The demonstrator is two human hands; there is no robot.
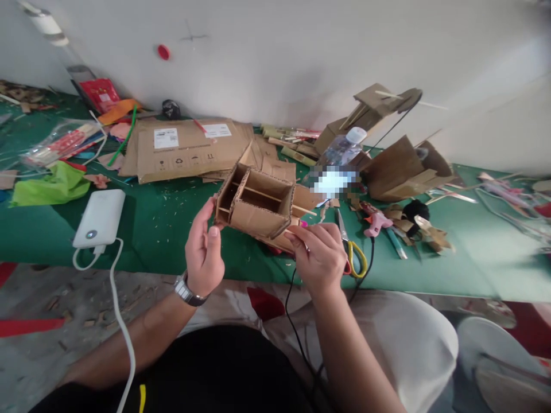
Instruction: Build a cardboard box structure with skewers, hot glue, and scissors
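Note:
I hold a small open cardboard box [255, 202] with inner dividers up over the green mat [163, 229]. My left hand [204, 252], a watch on its wrist, pinches the box's left lower corner between thumb and fingers. My right hand [319, 253] is closed at the box's right lower corner, fingers pinched on its edge by a thin wooden stick [303, 210] that pokes out of the side. Something pink shows at my right fingertips; I cannot make it out.
Yellow-handled scissors [352, 251] and a pink glue gun [375, 223] lie right of my hand. A white power bank [100, 218] with its cable sits at left. Flattened cartons [185, 146], a water bottle [342, 149], cardboard scraps and sticks crowd the back by the wall.

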